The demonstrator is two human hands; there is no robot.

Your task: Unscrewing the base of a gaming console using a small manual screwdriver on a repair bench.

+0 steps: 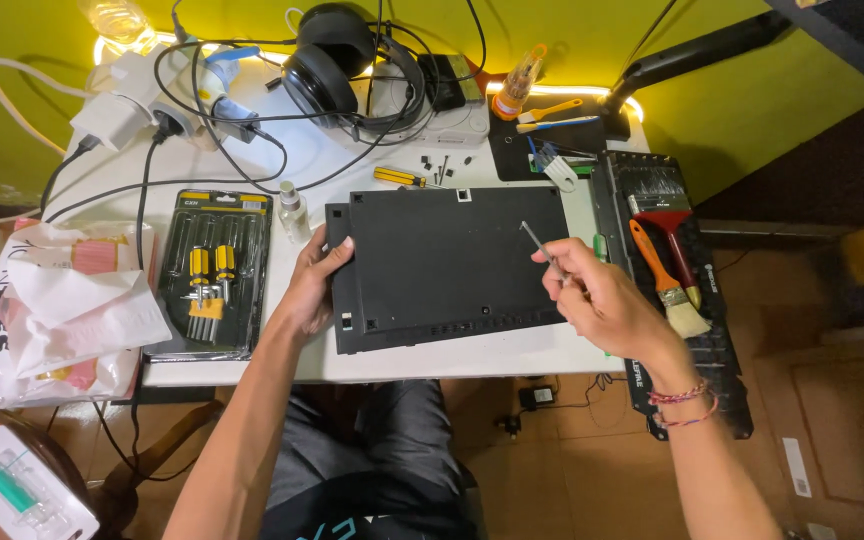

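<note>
A flat black rectangular panel (pixel 447 265), matte and plastic-looking, lies near the front edge of the white surface (pixel 472 355), turned slightly so its left end sits lower in view than its right. Its top shows a raised inner section, a small square cut-out near the upper edge, a few tiny screw holes, a row of narrow vent slots along the lower edge and small square openings at the lower left corner. The left hand (pixel 314 285) grips the panel's left edge, thumb on top and fingers curled around the side, closed on it. The right hand (pixel 597 295) hovers over the panel's right end, its fingers pinched shut around a thin silver screwdriver (pixel 537 243) whose tip points up and left above the panel's face. Left of the panel sits a packaged set of yellow-handled screwdrivers (pixel 210 275), with a small clear bottle (pixel 293 210) just beside it. To the right, an orange-handled brush (pixel 664 280) and a red-handled brush (pixel 667 235) rest on a black ribbed board (pixel 697 350). Black headphones (pixel 337 60) and tangled cables lie at the back
</note>
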